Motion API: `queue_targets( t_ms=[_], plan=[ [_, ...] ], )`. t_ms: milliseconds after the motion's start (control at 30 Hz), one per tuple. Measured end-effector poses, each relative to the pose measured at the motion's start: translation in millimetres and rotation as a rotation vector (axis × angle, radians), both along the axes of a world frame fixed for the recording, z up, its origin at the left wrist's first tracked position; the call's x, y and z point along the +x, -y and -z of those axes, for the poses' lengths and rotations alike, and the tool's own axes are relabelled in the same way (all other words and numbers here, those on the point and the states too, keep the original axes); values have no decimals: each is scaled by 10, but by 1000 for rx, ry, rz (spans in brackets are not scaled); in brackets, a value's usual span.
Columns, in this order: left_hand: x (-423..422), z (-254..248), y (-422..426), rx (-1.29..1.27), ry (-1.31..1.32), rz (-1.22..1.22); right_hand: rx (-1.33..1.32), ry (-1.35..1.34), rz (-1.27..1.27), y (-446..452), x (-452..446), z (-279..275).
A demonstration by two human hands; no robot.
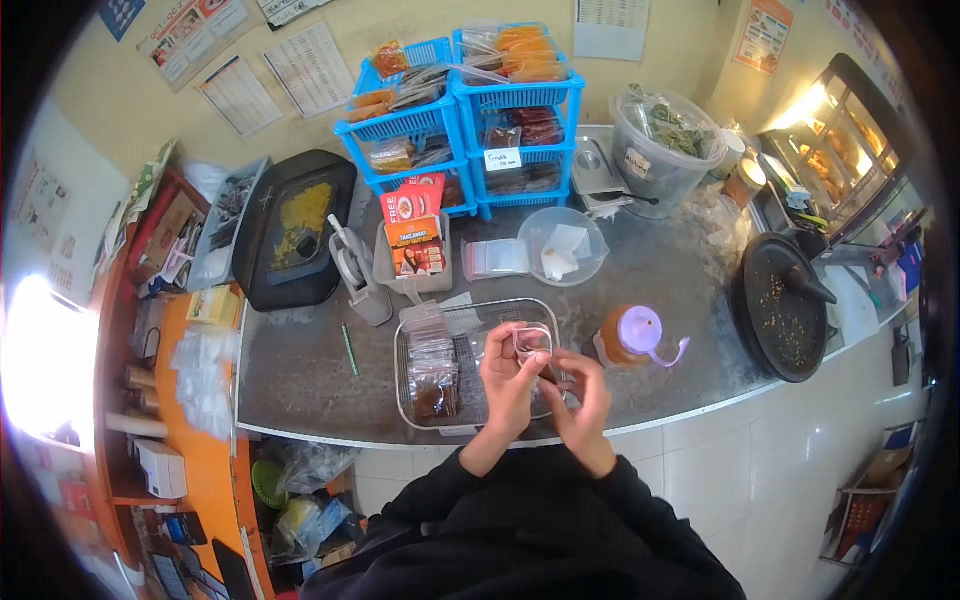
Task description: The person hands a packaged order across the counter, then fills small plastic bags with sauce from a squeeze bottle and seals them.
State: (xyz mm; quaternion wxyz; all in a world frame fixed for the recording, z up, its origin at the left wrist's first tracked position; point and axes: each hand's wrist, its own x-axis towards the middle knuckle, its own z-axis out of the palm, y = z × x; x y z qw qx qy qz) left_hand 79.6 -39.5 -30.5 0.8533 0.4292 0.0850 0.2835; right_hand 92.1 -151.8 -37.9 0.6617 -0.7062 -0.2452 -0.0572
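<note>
Above the right part of a wire basket (402, 385), both hands are close together around a small clear plastic bag (533, 340). My left hand (510, 385) pinches the bag between thumb and fingers, its open rim facing up. My right hand (580, 400) is at the bag's lower right side with curled fingers; what its fingertips hold is too small to tell. Stacked clear packets (432, 350) with dark brown contents fill the basket's left side. Just right of the hands stands a bottle (632, 335) with a lilac lid and orange-brown contents.
Behind the basket are a round clear tub (565, 247), small plastic bags (496, 259) and a bin of leaflets (384, 262). Blue tiered racks (470, 150) stand farther back. A stone mortar (780, 310) is at right, a black tray (262, 215) and green pen (350, 349) at left.
</note>
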Motion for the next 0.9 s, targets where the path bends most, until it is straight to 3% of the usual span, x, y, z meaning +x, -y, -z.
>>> queue_targets(
  t_ms=[100, 133, 267, 367, 567, 600, 900],
  plan=[
    [-34, -114, 11, -7, -11, -86, 20, -56, -128, -104, 117, -23],
    [-34, -124, -47, 140, -25, -126, 80, -146, -169, -119, 124, -85],
    [-119, -394, -478, 193, -116, 246, 347, -429, -354, -111, 233, -181],
    [-167, -476, -622, 373, -239, 269, 319, -504, -445, -54, 338, -226],
    [-129, -617, -455, 439, -263, 82, 187, -174, -451, -213, 655, -481],
    [-125, -613, -435, 444, -271, 62, 313, -277, -492, -275, 708, -425],
    [-317, -596, -200, 649, -368, -237, 214, -256, -526, -240, 594, -361]
  ],
)
